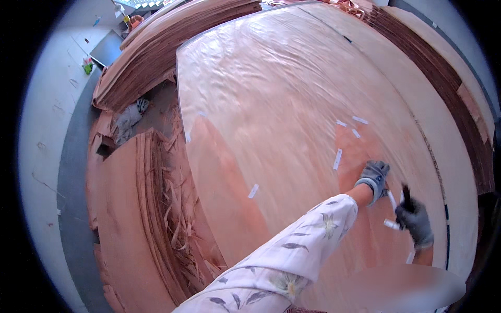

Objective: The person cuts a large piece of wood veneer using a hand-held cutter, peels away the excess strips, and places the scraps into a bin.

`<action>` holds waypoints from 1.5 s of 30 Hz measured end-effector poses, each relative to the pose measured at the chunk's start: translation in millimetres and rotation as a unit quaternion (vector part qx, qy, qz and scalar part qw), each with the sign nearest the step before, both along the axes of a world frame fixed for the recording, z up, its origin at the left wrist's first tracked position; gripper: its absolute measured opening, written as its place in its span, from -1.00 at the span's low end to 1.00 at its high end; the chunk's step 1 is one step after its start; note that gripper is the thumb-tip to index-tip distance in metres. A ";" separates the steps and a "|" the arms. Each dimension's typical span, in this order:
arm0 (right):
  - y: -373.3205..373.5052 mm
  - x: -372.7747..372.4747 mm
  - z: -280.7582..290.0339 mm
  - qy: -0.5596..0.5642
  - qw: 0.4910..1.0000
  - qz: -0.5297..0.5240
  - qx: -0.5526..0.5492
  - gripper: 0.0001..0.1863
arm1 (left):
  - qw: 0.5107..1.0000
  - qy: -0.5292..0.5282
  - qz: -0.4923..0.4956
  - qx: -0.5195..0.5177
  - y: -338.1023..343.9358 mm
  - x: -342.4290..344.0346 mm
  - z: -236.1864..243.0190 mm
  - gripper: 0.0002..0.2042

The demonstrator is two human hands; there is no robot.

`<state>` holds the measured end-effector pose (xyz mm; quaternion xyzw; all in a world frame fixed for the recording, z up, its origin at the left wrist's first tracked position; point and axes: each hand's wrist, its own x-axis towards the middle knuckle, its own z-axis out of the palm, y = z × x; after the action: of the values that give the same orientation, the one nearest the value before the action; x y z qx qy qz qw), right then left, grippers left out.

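A large pale wood veneer sheet [282, 130] stretches in front of me, with darker reddish veneer pieces [224, 151] along parts of it. My left hand [374, 175], in a grey glove, presses on the reddish piece at the right, its fingers laid on the surface. Just right of and below it, my right hand [415, 221], also gloved, is closed around a black tool [407, 195] whose exact kind I cannot make out. Near the right hand are strips of white tape [392, 225]. More short tape pieces [338, 159] stick to the sheet around the reddish patches.
Thick veneer stacks stand at the far left [156, 44], near left [122, 219] and right [443, 88]. Torn veneer scraps [180, 208] fill the gap on the left, near a greyish cloth bundle [127, 122]. A dark line [417, 125] runs along the sheet's right side.
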<state>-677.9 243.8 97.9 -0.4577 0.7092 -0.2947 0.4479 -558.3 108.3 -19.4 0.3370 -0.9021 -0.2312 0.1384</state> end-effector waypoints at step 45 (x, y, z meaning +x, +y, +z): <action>1012.8 439.6 -10.0 -0.227 0.578 -0.765 -0.169 -0.77 | 0.851 -0.413 -0.249 -0.209 417.6 310.3 44.4 -0.50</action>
<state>-238.3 1256.6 87.9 0.2690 0.6089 -0.7369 0.1173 -248.0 525.9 25.0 0.1286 -0.9568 0.0971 -0.2420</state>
